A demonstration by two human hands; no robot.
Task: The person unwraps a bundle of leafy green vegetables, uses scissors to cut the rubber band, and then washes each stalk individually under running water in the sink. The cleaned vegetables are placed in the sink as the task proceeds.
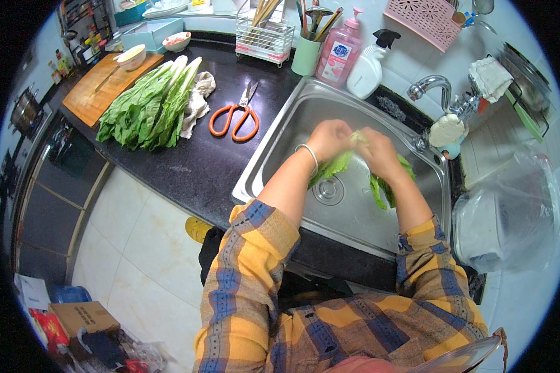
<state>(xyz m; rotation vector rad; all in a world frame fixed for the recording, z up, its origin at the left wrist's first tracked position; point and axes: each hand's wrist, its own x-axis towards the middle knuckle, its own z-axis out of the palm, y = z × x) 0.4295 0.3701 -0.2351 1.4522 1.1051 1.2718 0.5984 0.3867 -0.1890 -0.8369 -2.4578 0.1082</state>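
Over the stainless steel sink [350, 224], my left hand [330, 141] and my right hand [378, 151] are close together, both holding the pale stem end of a green leafy vegetable [335, 165]. Its leaves hang below both hands towards the sink floor and drain [328, 190]. My fingers are slightly blurred. A bracelet circles my left wrist. On the black counter left of the sink lie orange-handled scissors [240, 114], blades parted, and a pile of long leafy greens [144, 109] beside a crumpled cloth [199, 98].
A chrome faucet [436, 84] reaches over the sink's back right corner. Behind the sink stand a pink pump bottle [339, 51] and a white spray bottle [366, 70]. A wooden cutting board [86, 95] bears a knife and a bowl [131, 58]. Right of the sink is a plastic-covered container [480, 228].
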